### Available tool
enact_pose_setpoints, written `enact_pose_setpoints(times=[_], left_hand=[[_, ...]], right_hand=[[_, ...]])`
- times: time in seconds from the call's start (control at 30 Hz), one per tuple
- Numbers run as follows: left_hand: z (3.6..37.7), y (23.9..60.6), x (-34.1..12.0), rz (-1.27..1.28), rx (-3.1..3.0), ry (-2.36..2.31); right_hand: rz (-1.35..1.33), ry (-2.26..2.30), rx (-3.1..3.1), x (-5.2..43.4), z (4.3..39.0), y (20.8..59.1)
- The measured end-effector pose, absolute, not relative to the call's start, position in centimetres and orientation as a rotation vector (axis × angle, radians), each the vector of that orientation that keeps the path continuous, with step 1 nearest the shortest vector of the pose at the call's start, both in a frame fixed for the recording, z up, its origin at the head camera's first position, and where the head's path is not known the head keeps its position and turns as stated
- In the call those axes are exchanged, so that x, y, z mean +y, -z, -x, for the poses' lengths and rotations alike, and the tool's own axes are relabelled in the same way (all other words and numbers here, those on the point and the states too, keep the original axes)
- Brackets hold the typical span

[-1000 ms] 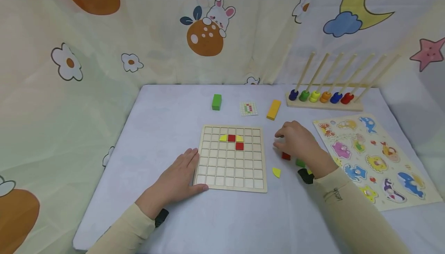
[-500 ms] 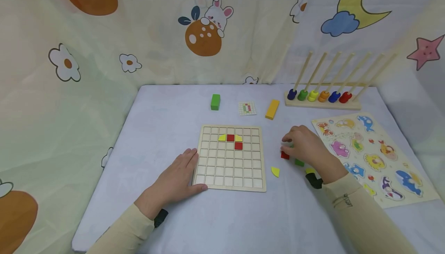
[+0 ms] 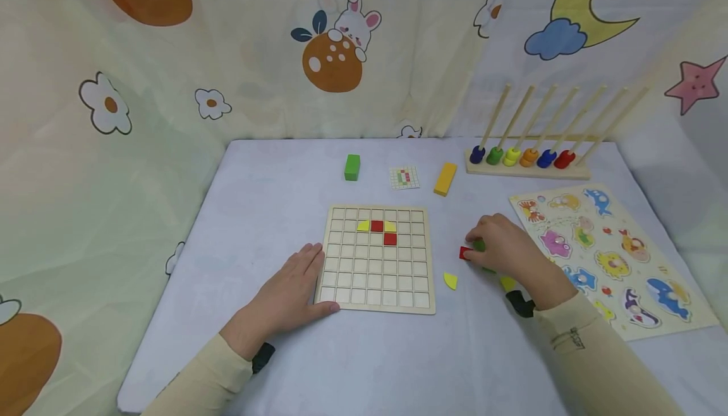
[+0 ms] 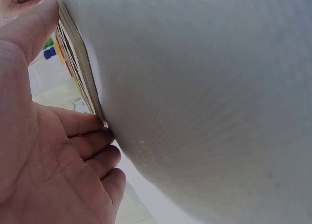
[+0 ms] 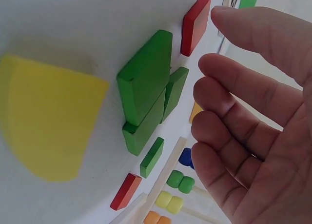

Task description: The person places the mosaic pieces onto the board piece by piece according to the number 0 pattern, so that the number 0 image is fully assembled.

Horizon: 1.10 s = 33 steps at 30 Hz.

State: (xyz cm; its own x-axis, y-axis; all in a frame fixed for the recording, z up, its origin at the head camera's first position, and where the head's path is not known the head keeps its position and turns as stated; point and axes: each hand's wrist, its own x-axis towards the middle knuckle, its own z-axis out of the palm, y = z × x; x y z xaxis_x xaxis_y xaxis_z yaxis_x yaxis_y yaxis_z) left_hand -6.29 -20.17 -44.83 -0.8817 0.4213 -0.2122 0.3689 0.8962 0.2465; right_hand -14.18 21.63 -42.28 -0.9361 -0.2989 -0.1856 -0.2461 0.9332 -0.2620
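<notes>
My left hand (image 3: 287,289) lies with relaxed fingers against the left edge of a wooden grid board (image 3: 358,279). Its thumb touches the board's near left corner; in the left wrist view the fingertips meet the board's side. Two yellow pieces (image 3: 363,226) and two red squares (image 3: 377,226) sit in the grid's upper cells. Right of the board, my right hand (image 3: 506,248) hovers over loose tiles. In the right wrist view its thumb and bent fingers stand apart, nothing visible between them, beside a red tile (image 5: 196,26) and several green tiles (image 5: 146,77).
A yellow quarter-round tile (image 3: 450,281) lies right of the board. Behind stand a green block (image 3: 352,167), a small pattern card (image 3: 404,177) and an orange block (image 3: 445,179). A peg bead rack (image 3: 529,171) and an animal puzzle board (image 3: 620,315) occupy the right.
My right hand has moved slightly right and towards me, over the loose tiles, uncovering a red one. The left hand stays against the board.
</notes>
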Motion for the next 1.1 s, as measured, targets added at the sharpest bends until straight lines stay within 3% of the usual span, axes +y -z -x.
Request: enact_pose_setpoints(times=[1.1], left_hand=[[6.2, 45.1, -20.2, -0.588, 2.814, -0.288]], right_hand=[[0.480, 0.389, 2.970, 21.3, 13.0, 43.6]])
